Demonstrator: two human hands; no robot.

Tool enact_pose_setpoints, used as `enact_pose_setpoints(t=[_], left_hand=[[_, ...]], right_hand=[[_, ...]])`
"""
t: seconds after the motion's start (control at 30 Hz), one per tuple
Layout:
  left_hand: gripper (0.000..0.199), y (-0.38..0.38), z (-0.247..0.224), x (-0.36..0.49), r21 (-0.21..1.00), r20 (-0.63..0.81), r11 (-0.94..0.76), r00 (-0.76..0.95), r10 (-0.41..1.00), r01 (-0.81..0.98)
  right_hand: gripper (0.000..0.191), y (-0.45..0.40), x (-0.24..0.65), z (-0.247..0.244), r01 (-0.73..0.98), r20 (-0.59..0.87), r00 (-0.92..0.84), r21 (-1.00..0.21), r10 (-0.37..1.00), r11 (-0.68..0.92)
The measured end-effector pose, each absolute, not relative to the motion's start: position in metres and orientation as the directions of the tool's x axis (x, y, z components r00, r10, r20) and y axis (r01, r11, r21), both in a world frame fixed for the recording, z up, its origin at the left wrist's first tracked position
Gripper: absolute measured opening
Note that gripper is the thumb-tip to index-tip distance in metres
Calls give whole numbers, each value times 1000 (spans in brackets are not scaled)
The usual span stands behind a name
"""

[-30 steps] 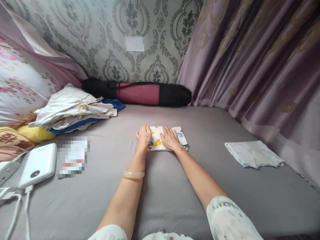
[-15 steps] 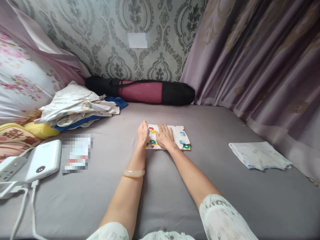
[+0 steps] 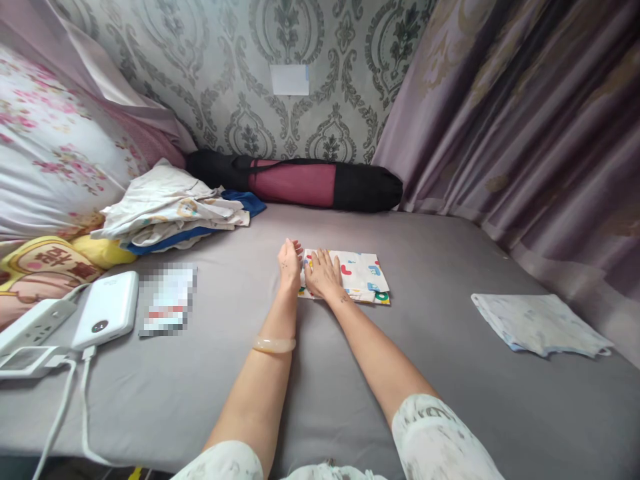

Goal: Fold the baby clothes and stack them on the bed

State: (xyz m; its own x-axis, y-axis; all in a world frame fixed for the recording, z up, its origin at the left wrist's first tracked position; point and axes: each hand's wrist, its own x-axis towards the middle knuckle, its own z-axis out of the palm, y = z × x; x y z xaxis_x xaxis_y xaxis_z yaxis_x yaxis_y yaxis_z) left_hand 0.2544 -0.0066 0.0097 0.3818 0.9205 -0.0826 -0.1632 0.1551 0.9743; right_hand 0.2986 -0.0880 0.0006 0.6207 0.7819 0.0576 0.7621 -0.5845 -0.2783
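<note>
A folded white cloth (image 3: 363,267) with coloured printed shapes, perhaps a garment, lies flat on the grey bed sheet in front of me. My right hand (image 3: 324,274) rests palm down on its left part, fingers spread. Beside the left edge of the cloth, my left hand (image 3: 289,264) stands on its side, its fingers loosely bent and holding nothing. A pale bangle (image 3: 274,345) circles my left forearm. Layers of the cloth show along its near edge, with a green and yellow print at the right corner.
Another folded pale cloth (image 3: 543,323) lies at the right. To the left are a crumpled clothes pile (image 3: 170,207), a blurred packet (image 3: 169,300), a white power bank (image 3: 107,310) with cables, and a power strip (image 3: 37,323). A long black and maroon bag (image 3: 295,183) lies along the wall.
My right hand has slid left over the printed cloth, closer to my left hand. The left hand's fingers show more now. The camera view has turned slightly left.
</note>
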Motion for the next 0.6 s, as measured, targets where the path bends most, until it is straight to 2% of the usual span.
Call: enact_pose_setpoints(t=[0.13, 0.23, 0.4, 0.5, 0.6], left_hand=[[42, -4, 11, 254, 973, -88, 154, 346, 934, -170], [41, -3, 12, 253, 973, -70, 137, 334, 940, -183], [39, 0, 13, 251, 979, -21, 81, 310, 951, -184], [39, 0, 12, 251, 984, 13, 43, 313, 950, -170], [39, 1, 12, 253, 991, 62, -22, 319, 946, -129]], right_hand=[[58, -88, 294, 6, 764, 52, 621, -261, 782, -590], [57, -86, 283, 12, 812, 83, 562, -244, 823, -530], [57, -85, 268, 12, 833, 18, 514, -247, 858, -494], [57, -85, 267, 11, 820, 23, 523, -289, 852, -495], [58, -86, 275, 14, 787, 54, 531, -403, 846, -468]])
